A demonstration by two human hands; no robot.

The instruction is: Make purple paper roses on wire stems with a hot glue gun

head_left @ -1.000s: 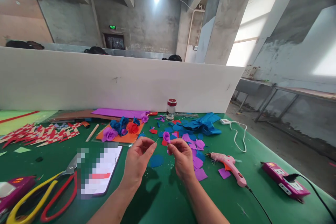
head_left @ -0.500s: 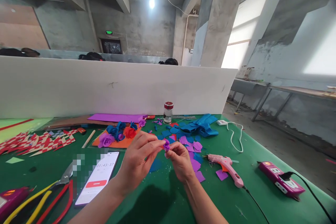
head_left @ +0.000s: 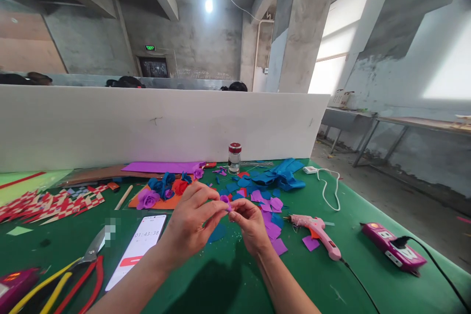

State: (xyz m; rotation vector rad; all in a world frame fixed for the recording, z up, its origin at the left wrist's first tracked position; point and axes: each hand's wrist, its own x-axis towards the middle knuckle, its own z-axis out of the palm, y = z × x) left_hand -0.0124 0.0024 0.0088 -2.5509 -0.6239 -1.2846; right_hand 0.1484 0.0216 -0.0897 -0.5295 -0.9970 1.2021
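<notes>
In the head view, a purple flower (head_left: 224,199) is pinched by the left hand (head_left: 195,216) and the right hand (head_left: 253,225), above the table (head_left: 265,284), short of its far edge; its rim is turned upward, its base toward the right fingertips.

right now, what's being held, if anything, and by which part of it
A small, rolled purple paper flower: the right hand pinches its lower end, while the left hand touches its side.
</notes>
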